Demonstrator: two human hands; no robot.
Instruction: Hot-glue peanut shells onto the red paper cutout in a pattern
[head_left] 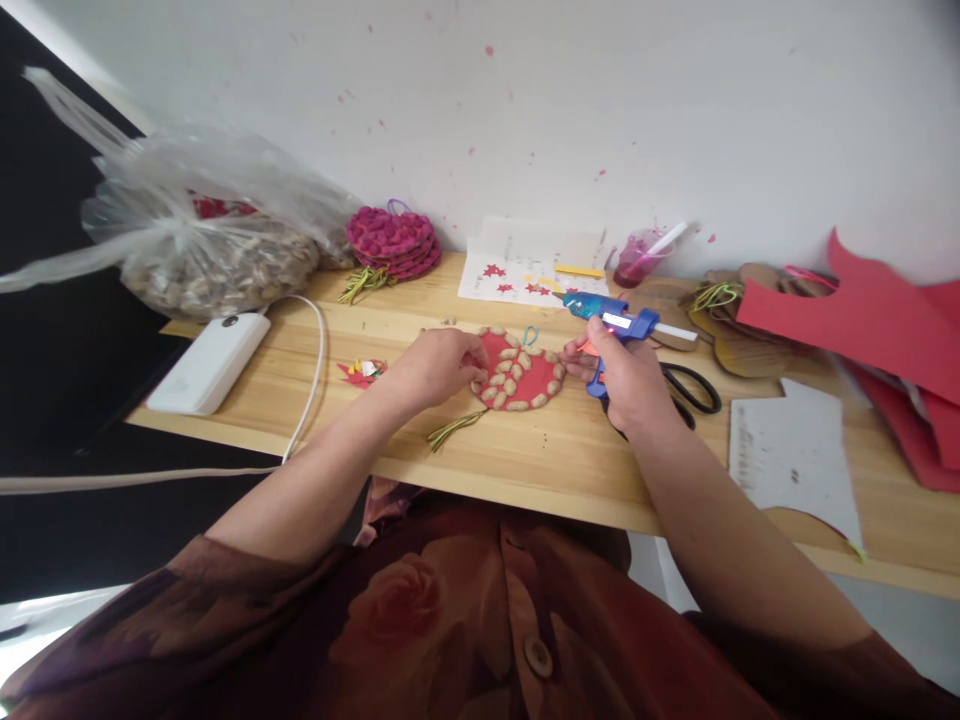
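Note:
A red disc (pixel 534 378) lies on the table, with peanuts in their shells round its rim and across its middle. It has a teal loop at the top and a green tassel (pixel 455 430) at the lower left. At the disc's left rim is my left hand (pixel 442 365), fingers bent and pressed together; what they pinch, if anything, is hidden. My right hand (pixel 634 378) grips a blue glue gun (pixel 600 308) just right of the disc, its nozzle pointing left and a white glue stick (pixel 675 332) poking out behind. Black-handled scissors (pixel 694 388) lie beside that hand.
Left stand a plastic bag of peanuts (pixel 225 260) and a white power bank (pixel 210 362) with a cable. Behind are stacked magenta discs (pixel 394 240), a paper (pixel 480 280) with red cutouts and a cup of magenta paint (pixel 636 258). Red sheets (pixel 847 320) and grey card (pixel 795 460) lie right.

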